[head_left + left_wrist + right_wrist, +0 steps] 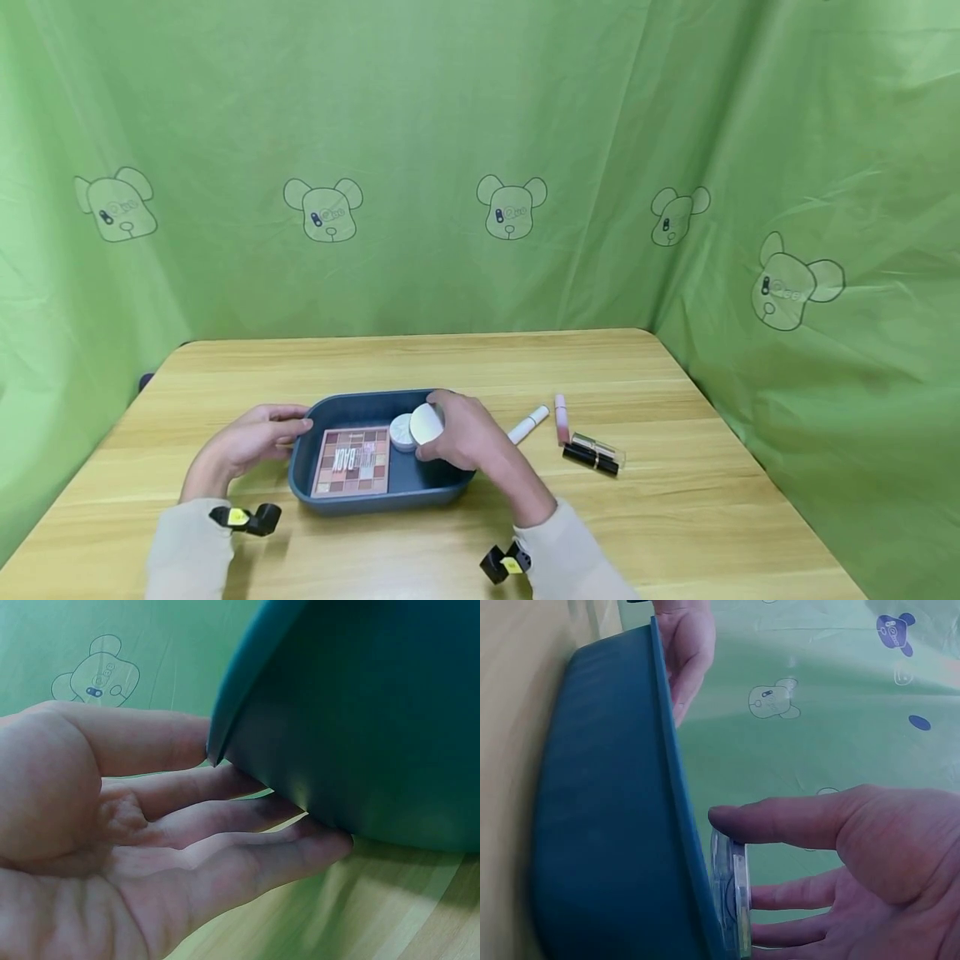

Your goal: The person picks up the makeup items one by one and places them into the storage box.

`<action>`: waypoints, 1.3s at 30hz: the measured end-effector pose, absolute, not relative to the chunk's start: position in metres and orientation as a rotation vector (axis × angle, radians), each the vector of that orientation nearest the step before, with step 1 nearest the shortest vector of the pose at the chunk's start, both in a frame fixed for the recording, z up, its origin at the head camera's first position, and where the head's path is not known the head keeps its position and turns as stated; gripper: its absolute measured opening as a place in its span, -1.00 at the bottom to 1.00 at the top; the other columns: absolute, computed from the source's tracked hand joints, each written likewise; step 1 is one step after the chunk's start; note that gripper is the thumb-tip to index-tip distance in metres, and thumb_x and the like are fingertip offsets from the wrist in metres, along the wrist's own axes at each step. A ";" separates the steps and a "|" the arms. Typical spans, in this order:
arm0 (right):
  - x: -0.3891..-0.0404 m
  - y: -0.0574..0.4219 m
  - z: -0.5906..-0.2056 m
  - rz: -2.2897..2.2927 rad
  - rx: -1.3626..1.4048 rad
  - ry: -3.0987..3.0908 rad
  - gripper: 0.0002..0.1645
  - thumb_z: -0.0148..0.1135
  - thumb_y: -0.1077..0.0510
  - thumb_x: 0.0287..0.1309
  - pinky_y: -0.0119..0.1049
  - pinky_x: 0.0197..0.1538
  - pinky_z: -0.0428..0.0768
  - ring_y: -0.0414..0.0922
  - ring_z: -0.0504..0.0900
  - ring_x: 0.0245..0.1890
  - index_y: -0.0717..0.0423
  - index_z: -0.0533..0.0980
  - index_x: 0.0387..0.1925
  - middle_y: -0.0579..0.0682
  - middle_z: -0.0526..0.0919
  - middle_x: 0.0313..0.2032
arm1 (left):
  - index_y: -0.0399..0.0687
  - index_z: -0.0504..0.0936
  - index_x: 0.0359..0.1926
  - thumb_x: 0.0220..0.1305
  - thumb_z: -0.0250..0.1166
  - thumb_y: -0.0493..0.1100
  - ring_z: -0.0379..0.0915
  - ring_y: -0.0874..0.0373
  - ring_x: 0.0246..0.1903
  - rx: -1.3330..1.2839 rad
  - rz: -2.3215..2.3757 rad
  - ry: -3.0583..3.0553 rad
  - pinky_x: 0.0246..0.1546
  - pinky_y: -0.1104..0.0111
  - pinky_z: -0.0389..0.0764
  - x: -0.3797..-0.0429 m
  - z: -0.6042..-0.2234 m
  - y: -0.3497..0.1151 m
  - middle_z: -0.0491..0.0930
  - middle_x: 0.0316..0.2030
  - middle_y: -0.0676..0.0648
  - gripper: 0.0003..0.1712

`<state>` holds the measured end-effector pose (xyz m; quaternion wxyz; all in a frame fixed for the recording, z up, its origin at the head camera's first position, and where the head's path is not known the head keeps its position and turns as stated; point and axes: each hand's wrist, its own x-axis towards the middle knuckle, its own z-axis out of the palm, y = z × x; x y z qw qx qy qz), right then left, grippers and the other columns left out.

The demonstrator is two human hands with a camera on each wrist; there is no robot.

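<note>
The right hand [461,433] grips a white jar [426,423] over the blue tray [375,498]; the left hand [255,440], relaxed, steadies its side. A palette [352,461] and another jar [402,432] lie inside; four tubes [577,437] wait beside it, so packing looks roughly half done.

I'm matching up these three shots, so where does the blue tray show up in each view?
Head: blue tray at lower centre on the table, between both hands.
Left wrist: its outer wall fills the upper right.
Right wrist: it fills the left side.
Shared landmark: left hand at its rim.
</note>
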<state>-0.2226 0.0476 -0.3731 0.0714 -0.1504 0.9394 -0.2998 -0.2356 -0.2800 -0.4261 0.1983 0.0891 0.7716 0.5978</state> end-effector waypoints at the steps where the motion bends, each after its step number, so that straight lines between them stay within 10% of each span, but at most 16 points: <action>1: -0.223 0.047 -0.374 -0.882 -0.450 2.821 -0.07 0.65 0.10 -0.10 -0.16 -0.08 0.64 -0.03 0.55 -0.16 0.23 0.44 0.32 0.15 0.65 0.02 | -0.66 0.14 0.40 0.52 0.09 -0.18 0.30 -0.40 0.35 0.248 1.671 2.160 0.26 0.01 0.58 -0.235 -0.426 -0.280 0.32 0.33 -0.57 -0.31; 39: -0.215 0.029 -0.398 -0.529 -0.475 2.772 -0.22 0.56 -0.24 -0.03 -0.33 -0.38 0.53 -0.14 0.49 -0.36 0.29 0.61 0.01 0.00 0.64 -0.27 | -0.62 0.18 0.40 0.51 0.12 -0.16 0.37 -0.32 0.32 0.239 1.673 2.160 0.25 0.03 0.60 -0.238 -0.428 -0.281 0.37 0.32 -0.53 -0.31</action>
